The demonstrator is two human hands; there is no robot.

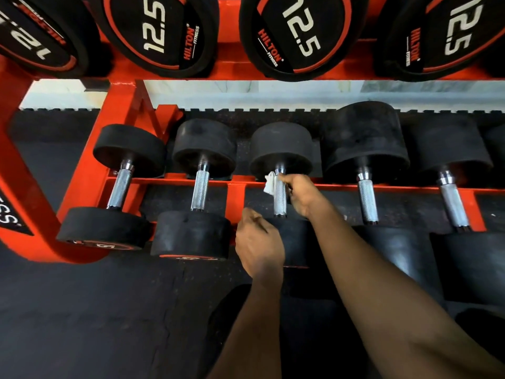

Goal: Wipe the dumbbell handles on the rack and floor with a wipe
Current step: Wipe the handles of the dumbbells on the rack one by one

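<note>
Two bare forearms reach up from the bottom edge of the head view toward the lower tier of a bright orange-red steel dumbbell rack [82,173]. Nearest of the two is the left hand [258,242], loosely curled with its back toward the camera, hovering in front of the near black rubber head of the third dumbbell from the left [281,149]; whether its fingers touch that head cannot be told, and it holds nothing that shows. Farther in, the right hand [300,195] is closed around the upper part of that dumbbell's knurled chrome handle [280,201], pinching a small crumpled white wipe [270,183] against the left side of the bar, just below the far head. Most of the handle below the wipe is bare. To the left, two more black dumbbells with knurled chrome handles [200,190] lie across the same orange rails, and to the right sit two larger ones [367,198], all side by side with their handles pointing away from the camera. Above, on the upper tier, black-and-red round dumbbell ends [155,34] read "12.5" and "HILTON FITNESS". Dark speckled rubber floor matting [82,310] lies under the rack, with a pale tiled strip behind it.
</note>
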